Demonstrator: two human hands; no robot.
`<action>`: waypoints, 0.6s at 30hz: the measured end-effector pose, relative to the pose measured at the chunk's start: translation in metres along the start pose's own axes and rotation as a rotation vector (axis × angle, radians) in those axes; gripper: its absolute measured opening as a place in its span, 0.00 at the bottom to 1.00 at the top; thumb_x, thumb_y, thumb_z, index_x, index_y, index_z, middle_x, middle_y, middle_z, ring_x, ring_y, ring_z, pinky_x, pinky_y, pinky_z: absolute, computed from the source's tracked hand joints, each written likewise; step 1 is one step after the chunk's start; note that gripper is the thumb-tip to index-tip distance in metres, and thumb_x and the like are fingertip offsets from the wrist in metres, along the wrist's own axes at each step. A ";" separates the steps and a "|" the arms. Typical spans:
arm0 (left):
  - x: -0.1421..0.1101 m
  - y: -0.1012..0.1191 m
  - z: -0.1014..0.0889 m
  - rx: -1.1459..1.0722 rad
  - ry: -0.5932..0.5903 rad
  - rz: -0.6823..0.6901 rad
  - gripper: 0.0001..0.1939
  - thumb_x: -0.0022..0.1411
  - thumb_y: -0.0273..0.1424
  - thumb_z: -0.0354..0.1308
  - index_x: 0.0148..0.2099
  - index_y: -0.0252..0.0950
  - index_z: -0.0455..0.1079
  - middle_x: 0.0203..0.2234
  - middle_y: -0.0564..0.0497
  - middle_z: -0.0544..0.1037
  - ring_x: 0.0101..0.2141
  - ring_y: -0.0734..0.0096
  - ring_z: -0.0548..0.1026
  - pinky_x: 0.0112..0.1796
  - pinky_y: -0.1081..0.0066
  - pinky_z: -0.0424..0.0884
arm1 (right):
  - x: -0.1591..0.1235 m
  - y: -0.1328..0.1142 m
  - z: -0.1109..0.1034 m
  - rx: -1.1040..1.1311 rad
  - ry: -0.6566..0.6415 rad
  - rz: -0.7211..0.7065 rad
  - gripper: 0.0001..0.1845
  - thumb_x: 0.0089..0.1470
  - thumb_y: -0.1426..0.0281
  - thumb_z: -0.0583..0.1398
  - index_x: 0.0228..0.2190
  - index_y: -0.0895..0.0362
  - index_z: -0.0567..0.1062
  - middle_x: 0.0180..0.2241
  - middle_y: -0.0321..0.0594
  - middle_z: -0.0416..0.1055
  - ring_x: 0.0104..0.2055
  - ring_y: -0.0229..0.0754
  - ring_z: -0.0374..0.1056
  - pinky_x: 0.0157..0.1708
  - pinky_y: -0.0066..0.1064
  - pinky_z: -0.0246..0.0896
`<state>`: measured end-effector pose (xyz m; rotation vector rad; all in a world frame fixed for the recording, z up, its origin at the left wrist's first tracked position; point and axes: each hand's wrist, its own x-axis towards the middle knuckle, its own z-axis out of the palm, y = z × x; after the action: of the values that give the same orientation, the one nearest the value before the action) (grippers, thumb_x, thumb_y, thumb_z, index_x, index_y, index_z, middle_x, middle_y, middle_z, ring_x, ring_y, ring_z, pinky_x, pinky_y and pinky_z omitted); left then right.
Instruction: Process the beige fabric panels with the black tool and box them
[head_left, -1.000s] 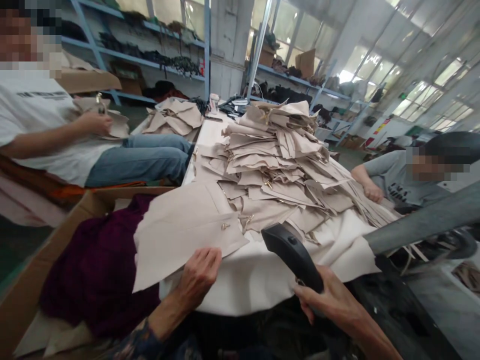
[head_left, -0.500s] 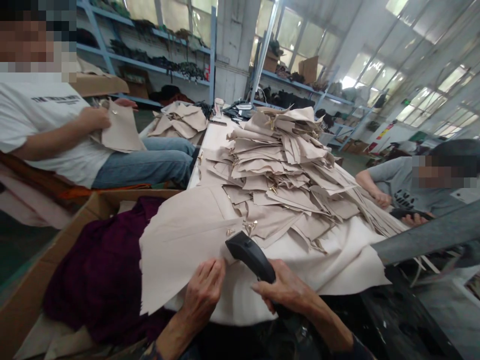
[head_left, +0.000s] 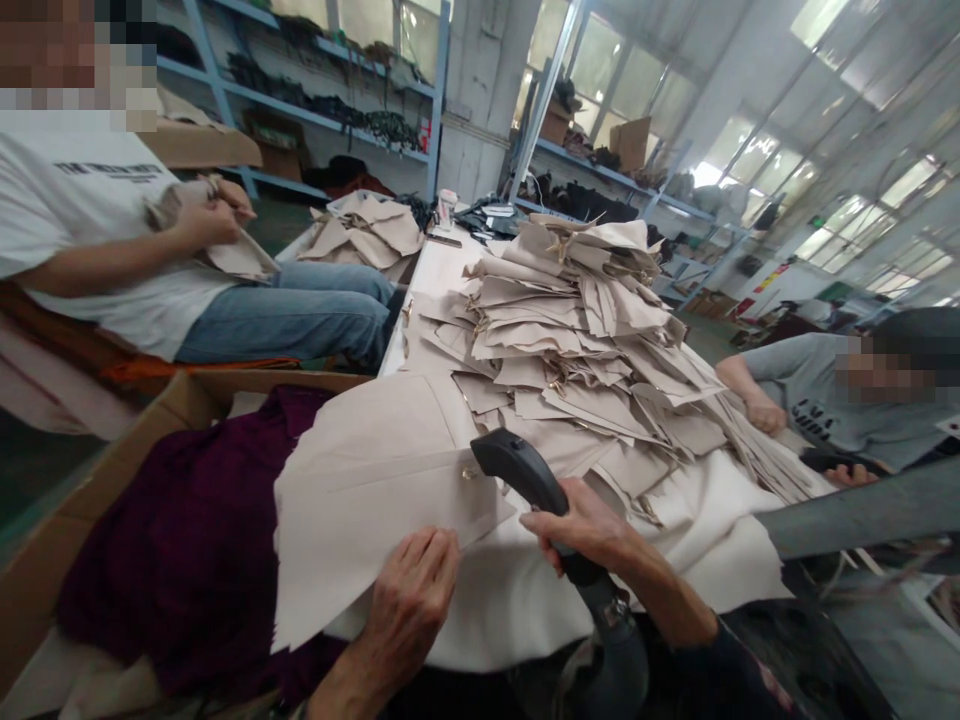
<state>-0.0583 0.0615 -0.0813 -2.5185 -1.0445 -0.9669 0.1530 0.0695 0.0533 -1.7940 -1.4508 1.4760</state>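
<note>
My right hand (head_left: 589, 522) is wrapped round a black curved handpiece (head_left: 525, 465) that looks like a thread-suction trimmer; a thick dark hose (head_left: 622, 640) hangs from its lower end. The mouth of the handpiece is over the corner of a beige fabric piece (head_left: 375, 520), beside a small gold-coloured metal fitting (head_left: 470, 473). My left hand (head_left: 420, 585) pinches the near edge of that fabric piece, thumb hidden beneath. Behind both hands rises a tall pile of similar beige pieces (head_left: 555, 320), several with gold fittings.
On the left a cardboard box (head_left: 161, 430) holds dark purple cloth (head_left: 195, 530). A seated person in a white shirt (head_left: 90, 210) handles beige fabric. At right, another person in a grey shirt (head_left: 817, 390) works behind a grey metal bar (head_left: 870, 508). White cloth (head_left: 517, 600) covers the table.
The handpiece has moved slightly up and right, showing more of its hose. The fabric corner now lies flatter under its mouth. My left hand has shifted slightly down and right, still pinching the fabric.
</note>
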 end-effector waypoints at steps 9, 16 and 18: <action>-0.007 -0.003 0.005 -0.119 0.016 -0.047 0.13 0.63 0.19 0.50 0.48 0.32 0.67 0.36 0.43 0.74 0.40 0.59 0.72 0.42 0.61 0.70 | -0.009 -0.002 0.020 -0.083 -0.167 0.136 0.10 0.47 0.66 0.60 0.24 0.58 0.64 0.14 0.30 0.64 0.13 0.31 0.60 0.12 0.20 0.57; -0.005 -0.003 0.005 -0.151 -0.001 -0.076 0.10 0.61 0.19 0.52 0.44 0.31 0.69 0.34 0.44 0.74 0.38 0.59 0.72 0.41 0.60 0.71 | 0.011 -0.017 0.015 -0.071 -0.130 0.060 0.11 0.48 0.65 0.60 0.23 0.58 0.65 0.14 0.30 0.63 0.13 0.31 0.60 0.12 0.20 0.57; -0.005 -0.003 0.005 -0.159 0.015 -0.076 0.10 0.61 0.19 0.52 0.44 0.31 0.69 0.34 0.45 0.74 0.39 0.59 0.71 0.41 0.61 0.71 | 0.014 -0.018 0.015 -0.080 -0.130 0.060 0.11 0.48 0.66 0.61 0.23 0.59 0.65 0.14 0.30 0.64 0.13 0.31 0.60 0.12 0.20 0.58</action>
<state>-0.0606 0.0636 -0.0883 -2.6092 -1.1074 -1.1296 0.1305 0.0842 0.0564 -1.8331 -1.5509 1.6123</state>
